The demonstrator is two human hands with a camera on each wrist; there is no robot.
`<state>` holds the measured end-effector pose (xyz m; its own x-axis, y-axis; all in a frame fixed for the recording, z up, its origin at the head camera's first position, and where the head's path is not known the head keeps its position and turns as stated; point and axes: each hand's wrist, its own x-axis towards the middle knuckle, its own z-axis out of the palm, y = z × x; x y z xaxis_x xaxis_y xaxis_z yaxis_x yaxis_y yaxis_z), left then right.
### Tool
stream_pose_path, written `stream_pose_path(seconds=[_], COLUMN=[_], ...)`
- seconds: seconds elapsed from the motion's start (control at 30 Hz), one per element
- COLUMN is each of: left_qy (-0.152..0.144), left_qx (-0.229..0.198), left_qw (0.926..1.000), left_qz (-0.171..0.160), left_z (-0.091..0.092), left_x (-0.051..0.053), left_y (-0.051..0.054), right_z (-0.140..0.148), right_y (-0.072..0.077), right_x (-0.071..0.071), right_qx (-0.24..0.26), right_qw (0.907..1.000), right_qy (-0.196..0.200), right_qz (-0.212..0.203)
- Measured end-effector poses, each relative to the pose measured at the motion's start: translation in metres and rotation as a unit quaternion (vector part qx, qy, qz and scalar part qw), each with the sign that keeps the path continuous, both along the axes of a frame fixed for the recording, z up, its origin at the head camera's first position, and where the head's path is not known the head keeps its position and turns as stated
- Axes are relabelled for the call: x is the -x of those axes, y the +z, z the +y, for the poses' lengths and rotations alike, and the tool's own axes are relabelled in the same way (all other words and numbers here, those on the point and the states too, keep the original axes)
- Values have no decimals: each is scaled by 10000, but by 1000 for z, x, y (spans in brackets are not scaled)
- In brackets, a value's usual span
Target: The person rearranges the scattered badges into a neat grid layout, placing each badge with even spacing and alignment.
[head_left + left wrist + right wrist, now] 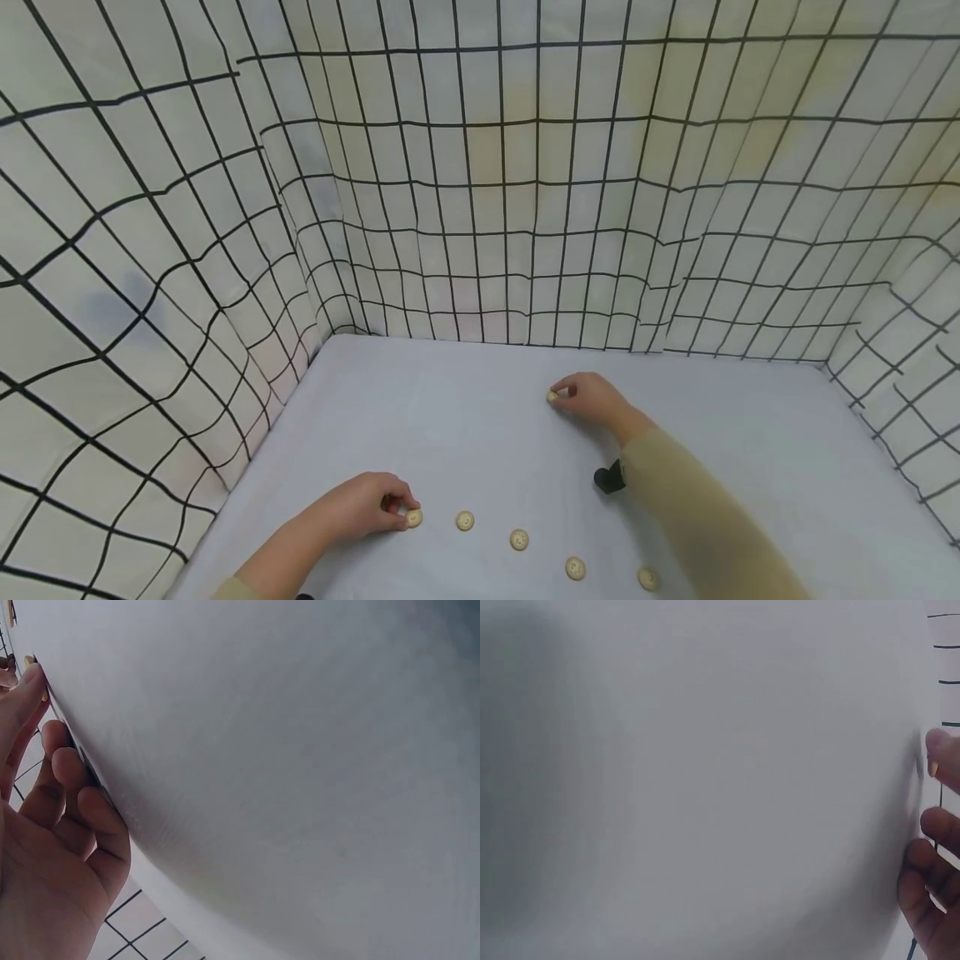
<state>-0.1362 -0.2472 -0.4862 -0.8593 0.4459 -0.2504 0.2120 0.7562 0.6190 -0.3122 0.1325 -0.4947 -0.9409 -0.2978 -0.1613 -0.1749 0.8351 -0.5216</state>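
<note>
My left hand [367, 507] is at the near left of the white table, its thumb and index finger pinching a small round beige disc [414, 518] with faint markings on top. Farther back, right of the middle, my right hand [592, 398] pinches another such disc [552, 397] between thumb and index finger. In the right wrist view that disc [933, 766] shows edge-on at the fingertips, just off the white surface. To the right of the left hand lie several matching discs in a loose line, among them a disc [465, 521] closest to it.
The row carries on with a disc [519, 540], a disc [575, 568] and a disc [648, 579] beside the right sleeve [697, 517]. A black wrist device [610, 477] hangs under that sleeve. Black grid netting [480, 183] over white sheeting borders the table [450, 400].
</note>
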Motion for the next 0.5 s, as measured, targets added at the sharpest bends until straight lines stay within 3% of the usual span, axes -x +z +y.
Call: stream_pose_path(seconds=[0.23, 0.5], left_qy=[-7, 78], left_qx=[-37, -78], left_qw=[10000, 9999], left_qz=[-50, -112], left_z=[3, 3], left_x=[-1, -2], left_y=[3, 5], right_z=[-8, -10], right_y=[-11, -17], right_x=[7, 13], right_qx=[-315, -277], right_qw=[9987, 9984], right_qy=[-345, -443], right_qz=[191, 222])
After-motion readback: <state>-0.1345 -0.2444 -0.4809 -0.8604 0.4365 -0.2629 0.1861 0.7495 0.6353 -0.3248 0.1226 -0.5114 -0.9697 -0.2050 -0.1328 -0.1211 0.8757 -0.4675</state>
